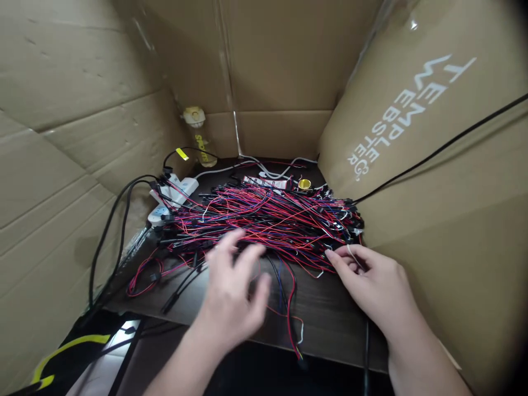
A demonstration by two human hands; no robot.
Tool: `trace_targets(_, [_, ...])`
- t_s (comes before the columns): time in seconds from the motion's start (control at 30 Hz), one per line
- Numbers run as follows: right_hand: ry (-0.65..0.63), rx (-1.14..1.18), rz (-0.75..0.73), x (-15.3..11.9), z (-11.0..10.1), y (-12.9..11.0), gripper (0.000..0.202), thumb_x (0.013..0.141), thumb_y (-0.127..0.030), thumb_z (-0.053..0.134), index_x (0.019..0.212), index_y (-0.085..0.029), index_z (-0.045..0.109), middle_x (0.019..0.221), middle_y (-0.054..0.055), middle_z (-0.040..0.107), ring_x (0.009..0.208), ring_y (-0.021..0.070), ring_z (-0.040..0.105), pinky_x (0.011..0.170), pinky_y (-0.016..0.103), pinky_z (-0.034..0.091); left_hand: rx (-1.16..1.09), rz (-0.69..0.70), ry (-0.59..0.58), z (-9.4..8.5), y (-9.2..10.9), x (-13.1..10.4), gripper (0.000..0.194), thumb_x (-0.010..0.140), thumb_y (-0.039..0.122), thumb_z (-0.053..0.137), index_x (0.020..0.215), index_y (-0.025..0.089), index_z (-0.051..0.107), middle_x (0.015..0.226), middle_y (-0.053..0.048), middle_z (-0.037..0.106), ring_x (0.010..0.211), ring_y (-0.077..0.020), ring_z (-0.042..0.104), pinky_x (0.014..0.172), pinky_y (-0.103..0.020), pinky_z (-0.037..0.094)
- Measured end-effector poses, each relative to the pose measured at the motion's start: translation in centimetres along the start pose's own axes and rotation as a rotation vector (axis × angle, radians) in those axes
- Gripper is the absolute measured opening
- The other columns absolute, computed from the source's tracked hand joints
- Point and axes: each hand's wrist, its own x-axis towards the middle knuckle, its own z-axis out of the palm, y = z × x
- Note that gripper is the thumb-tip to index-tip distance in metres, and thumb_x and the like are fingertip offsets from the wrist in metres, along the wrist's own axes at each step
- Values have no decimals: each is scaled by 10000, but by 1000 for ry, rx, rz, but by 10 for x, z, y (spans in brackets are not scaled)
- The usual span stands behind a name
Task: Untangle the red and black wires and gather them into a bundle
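Observation:
A big heap of red, black and blue wires (264,212) with small black connectors lies across the dark tabletop. My left hand (233,286) hovers over the heap's front edge, its fingers spread and slightly blurred, holding nothing I can see. At the heap's right end, my right hand (371,275) is closed in a pinch. A thin white tie (352,256) shows at its curled fingers; whatever else they may hold is hidden. Between the hands, a loose wire bundle (291,302) runs off the front of the heap toward the table's edge.
Cardboard walls (272,55) enclose the table on three sides. Back left are a white power strip (179,192) and a clear bottle (202,140). Behind the heap sits a yellow tape roll (304,184). A black cable (445,146) slants along the right wall.

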Motion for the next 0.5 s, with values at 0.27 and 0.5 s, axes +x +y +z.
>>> trace_targets(0.27, [307,201,15,-35,-24,-8,346,898,-474,678,1035,-168,767,833,64,727,681,140,643,668,249,555,-271,329,-618,16,21,-12,535,900,467,729,1352,226,576,1465,-115,558,1307,-299,534,1079,-462,482])
trace_targets(0.5, [269,118,9,-76,-59,-3,317,916,-472,645,1031,-186,718,729,23,678,577,121,594,564,220,486,-115,445,-671,32,31,15,520,880,689,597,964,180,665,1009,-76,632,950,-258,590,804,-407,461])
